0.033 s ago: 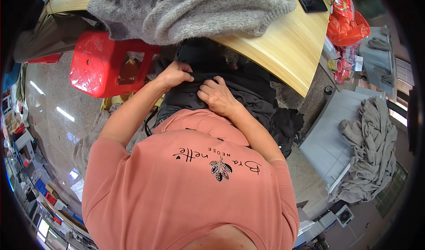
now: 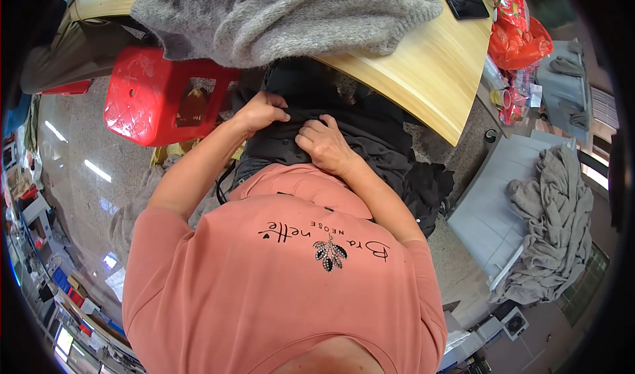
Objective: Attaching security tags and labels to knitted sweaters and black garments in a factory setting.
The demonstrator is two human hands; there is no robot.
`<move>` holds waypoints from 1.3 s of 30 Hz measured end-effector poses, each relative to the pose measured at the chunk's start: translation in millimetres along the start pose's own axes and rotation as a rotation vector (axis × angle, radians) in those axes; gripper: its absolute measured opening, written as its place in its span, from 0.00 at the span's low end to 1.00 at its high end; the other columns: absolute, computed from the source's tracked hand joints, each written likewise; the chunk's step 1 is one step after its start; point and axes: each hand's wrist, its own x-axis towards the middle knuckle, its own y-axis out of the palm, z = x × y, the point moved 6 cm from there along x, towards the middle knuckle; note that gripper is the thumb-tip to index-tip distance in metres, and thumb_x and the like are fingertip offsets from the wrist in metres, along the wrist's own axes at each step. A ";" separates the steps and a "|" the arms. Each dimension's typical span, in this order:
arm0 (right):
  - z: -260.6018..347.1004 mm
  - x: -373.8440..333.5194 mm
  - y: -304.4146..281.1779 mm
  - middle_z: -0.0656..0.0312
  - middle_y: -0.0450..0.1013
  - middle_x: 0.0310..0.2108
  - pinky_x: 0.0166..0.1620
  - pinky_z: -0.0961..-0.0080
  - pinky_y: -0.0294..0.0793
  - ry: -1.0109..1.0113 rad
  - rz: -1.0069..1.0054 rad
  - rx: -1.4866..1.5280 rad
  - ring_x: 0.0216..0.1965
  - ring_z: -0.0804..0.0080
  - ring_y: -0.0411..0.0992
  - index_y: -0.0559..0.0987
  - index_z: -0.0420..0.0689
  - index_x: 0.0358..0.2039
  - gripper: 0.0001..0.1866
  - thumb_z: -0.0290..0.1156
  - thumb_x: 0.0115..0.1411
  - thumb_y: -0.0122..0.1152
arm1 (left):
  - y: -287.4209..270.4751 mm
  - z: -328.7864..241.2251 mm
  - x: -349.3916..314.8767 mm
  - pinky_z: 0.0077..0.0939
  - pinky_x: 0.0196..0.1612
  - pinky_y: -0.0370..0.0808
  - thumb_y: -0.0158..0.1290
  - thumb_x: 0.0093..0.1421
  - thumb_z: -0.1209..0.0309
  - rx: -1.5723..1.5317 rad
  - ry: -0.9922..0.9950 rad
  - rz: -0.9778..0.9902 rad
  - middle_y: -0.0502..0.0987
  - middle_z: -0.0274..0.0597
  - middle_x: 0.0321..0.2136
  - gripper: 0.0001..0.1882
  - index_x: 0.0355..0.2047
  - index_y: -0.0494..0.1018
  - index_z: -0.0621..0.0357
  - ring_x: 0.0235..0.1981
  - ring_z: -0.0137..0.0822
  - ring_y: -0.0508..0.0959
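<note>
Dark cloth, a black garment (image 2: 370,132), lies gathered over my lap below the table edge. My left hand (image 2: 263,113) is closed in a pinch on a fold of it, thumb and forefinger together. Just to the right and slightly nearer, my right hand (image 2: 324,145) rests on the same garment with its fingers curled into the cloth. A small gap separates the two hands. The fingertips of the right hand are partly hidden in the folds. Beyond the hands, a grey knitted sweater (image 2: 284,16) is heaped on the table and hangs over its edge.
The wooden table (image 2: 423,76) holds a black phone (image 2: 465,3) at its right. A red plastic stool (image 2: 135,99) stands to the left. On the right are a red plastic bag (image 2: 522,43) and a grey bin (image 2: 486,202) with grey knitwear (image 2: 555,222) draped over it.
</note>
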 end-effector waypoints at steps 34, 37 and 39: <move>2.6 0.3 -44.4 0.59 0.67 0.25 0.27 0.73 0.67 0.135 -0.524 0.202 0.24 0.63 0.67 0.70 0.40 0.21 0.06 0.18 0.39 0.53 | 28.3 -7.5 -20.1 0.13 0.25 0.65 0.53 0.43 0.80 -0.220 0.031 0.177 0.73 0.33 0.19 0.04 0.22 0.75 0.66 0.21 0.21 0.68; -6.0 0.8 -39.2 0.57 0.68 0.27 0.29 0.73 0.69 0.262 -0.488 0.363 0.27 0.60 0.69 0.72 0.39 0.22 0.07 0.16 0.39 0.54 | 30.4 -1.9 -22.7 0.13 0.27 0.66 0.54 0.45 0.80 -0.172 0.043 0.197 0.74 0.33 0.21 0.05 0.25 0.75 0.67 0.23 0.20 0.70; -16.0 -0.8 -29.3 0.57 0.69 0.26 0.29 0.73 0.69 0.400 -0.422 0.600 0.27 0.62 0.70 0.73 0.38 0.21 0.06 0.17 0.39 0.55 | 32.8 3.1 -22.2 0.12 0.25 0.65 0.54 0.45 0.81 -0.127 0.097 0.156 0.73 0.32 0.21 0.04 0.24 0.74 0.66 0.22 0.20 0.69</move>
